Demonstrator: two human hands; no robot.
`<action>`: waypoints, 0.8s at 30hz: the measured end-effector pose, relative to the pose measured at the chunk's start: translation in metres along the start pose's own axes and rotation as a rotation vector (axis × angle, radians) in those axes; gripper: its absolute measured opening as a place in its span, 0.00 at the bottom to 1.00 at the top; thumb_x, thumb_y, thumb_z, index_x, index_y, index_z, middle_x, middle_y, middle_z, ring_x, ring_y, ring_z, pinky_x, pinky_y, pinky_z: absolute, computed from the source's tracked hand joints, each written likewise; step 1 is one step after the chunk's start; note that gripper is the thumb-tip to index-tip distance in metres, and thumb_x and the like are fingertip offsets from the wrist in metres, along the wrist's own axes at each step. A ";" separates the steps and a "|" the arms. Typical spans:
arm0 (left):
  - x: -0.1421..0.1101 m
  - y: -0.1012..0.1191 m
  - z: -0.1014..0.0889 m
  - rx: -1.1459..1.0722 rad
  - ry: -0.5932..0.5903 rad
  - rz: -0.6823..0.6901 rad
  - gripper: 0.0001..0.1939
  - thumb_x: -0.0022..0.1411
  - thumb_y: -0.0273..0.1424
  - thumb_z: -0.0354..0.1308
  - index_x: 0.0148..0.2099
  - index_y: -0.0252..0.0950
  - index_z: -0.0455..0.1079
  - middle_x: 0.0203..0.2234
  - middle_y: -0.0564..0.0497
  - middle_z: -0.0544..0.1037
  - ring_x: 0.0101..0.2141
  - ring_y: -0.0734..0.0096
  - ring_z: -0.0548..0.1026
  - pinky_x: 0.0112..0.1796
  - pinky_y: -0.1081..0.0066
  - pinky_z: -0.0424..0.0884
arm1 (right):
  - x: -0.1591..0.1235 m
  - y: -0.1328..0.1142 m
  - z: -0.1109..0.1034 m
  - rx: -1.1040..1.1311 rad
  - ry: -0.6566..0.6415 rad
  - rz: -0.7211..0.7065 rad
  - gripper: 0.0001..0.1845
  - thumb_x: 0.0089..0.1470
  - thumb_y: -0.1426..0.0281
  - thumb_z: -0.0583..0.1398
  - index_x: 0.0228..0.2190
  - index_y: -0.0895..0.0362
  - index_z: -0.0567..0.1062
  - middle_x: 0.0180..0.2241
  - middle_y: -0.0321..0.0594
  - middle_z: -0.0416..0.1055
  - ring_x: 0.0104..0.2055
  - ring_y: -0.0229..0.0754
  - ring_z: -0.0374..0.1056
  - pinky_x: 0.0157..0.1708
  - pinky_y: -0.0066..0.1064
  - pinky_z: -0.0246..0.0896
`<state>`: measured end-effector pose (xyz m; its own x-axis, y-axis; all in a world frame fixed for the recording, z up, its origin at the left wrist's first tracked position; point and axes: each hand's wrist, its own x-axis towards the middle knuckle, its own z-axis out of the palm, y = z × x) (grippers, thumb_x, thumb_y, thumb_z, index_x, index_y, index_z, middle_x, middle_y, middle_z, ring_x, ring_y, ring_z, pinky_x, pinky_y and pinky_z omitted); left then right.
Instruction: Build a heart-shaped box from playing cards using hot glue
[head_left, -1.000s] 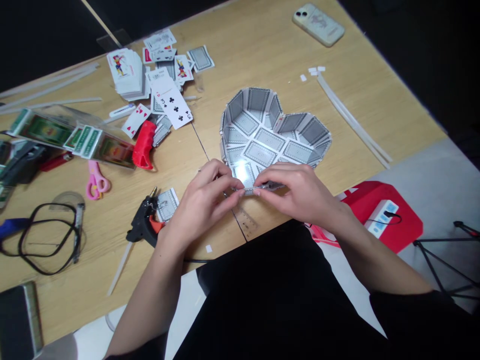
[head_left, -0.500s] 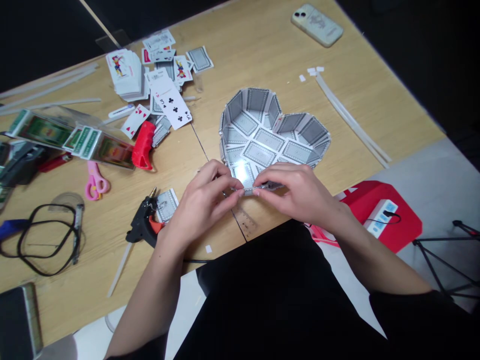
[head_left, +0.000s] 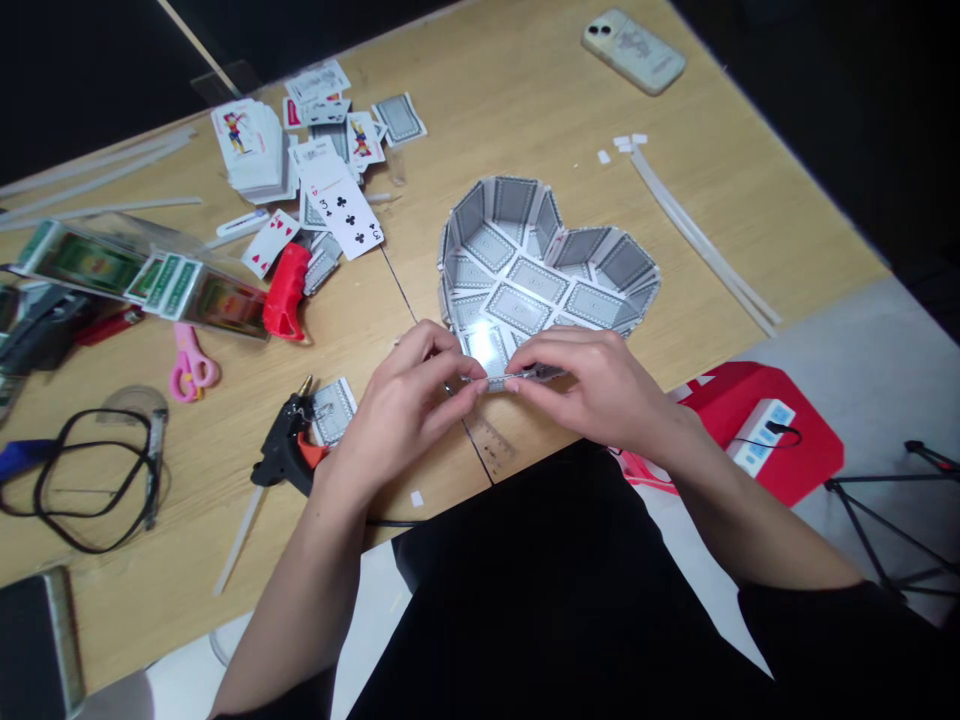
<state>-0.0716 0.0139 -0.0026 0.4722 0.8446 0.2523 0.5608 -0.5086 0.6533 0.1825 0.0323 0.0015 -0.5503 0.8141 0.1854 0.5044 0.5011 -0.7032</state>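
A heart-shaped box made of playing cards (head_left: 525,292) lies on the table in front of me, its walls standing around a floor of grey-backed cards. At its near edge my left hand (head_left: 427,385) pinches the card wall between thumb and fingers. Just to the right, my right hand (head_left: 581,375) pinches the same wall, its fingers on the inner side and thumb on the outer. A short stretch of wall shows between the two hands; the rest of the near wall is hidden behind them. Beside my left forearm rests a black glue gun (head_left: 285,440), next to a loose card (head_left: 334,410).
Loose playing cards (head_left: 345,215) and a card stack (head_left: 255,150) lie at the upper left. Pink scissors (head_left: 193,365), a red-handled tool (head_left: 288,292) and a coiled black cord (head_left: 94,480) are on the left. Glue sticks (head_left: 705,240) and a phone (head_left: 634,52) lie at the right.
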 end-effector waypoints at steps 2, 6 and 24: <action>0.000 0.000 0.000 0.002 -0.001 0.000 0.03 0.75 0.30 0.66 0.49 0.39 0.78 0.43 0.49 0.73 0.44 0.66 0.76 0.45 0.65 0.74 | 0.000 0.000 0.000 0.000 -0.001 -0.001 0.03 0.67 0.71 0.68 0.39 0.57 0.83 0.38 0.40 0.84 0.41 0.45 0.79 0.42 0.35 0.69; 0.000 0.000 0.000 0.007 0.003 0.001 0.03 0.75 0.31 0.66 0.49 0.39 0.78 0.43 0.49 0.73 0.44 0.66 0.76 0.45 0.65 0.74 | -0.001 -0.001 -0.001 -0.002 -0.002 -0.002 0.03 0.67 0.71 0.68 0.39 0.57 0.83 0.39 0.39 0.84 0.41 0.44 0.78 0.42 0.35 0.69; 0.000 0.002 0.001 -0.004 0.000 -0.015 0.03 0.75 0.30 0.65 0.49 0.39 0.79 0.43 0.48 0.73 0.44 0.65 0.76 0.46 0.64 0.75 | 0.000 -0.001 -0.002 0.006 -0.015 0.019 0.03 0.67 0.70 0.66 0.39 0.54 0.83 0.39 0.39 0.84 0.41 0.45 0.79 0.43 0.36 0.69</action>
<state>-0.0701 0.0131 -0.0019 0.4636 0.8522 0.2426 0.5650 -0.4953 0.6599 0.1829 0.0321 0.0038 -0.5507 0.8190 0.1611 0.5111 0.4834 -0.7107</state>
